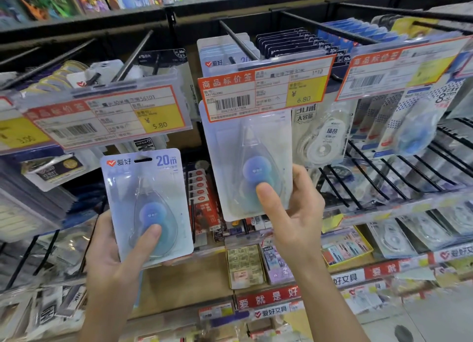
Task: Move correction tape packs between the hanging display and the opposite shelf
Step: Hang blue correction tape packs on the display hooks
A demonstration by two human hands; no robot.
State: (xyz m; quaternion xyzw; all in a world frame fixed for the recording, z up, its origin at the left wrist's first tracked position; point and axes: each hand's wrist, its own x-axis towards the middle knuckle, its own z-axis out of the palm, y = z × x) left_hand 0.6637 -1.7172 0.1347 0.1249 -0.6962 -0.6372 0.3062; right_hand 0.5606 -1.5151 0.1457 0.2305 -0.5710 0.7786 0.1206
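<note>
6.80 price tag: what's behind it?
The 6.80 price tag covers the top of the pack held by the right hand. More packs sit behind on the peg; the held pack's hang hole is hidden.

The scene is evenly and brightly lit from above, with only soft shadows cast under the shelf rows. Pale glare is seen on the clear blister of the pack (252,162) at centre and on the plastic price tag holders (266,88). Edges are bent by wide-angle distortion, and the lower right corner is smeared by blur.
</note>
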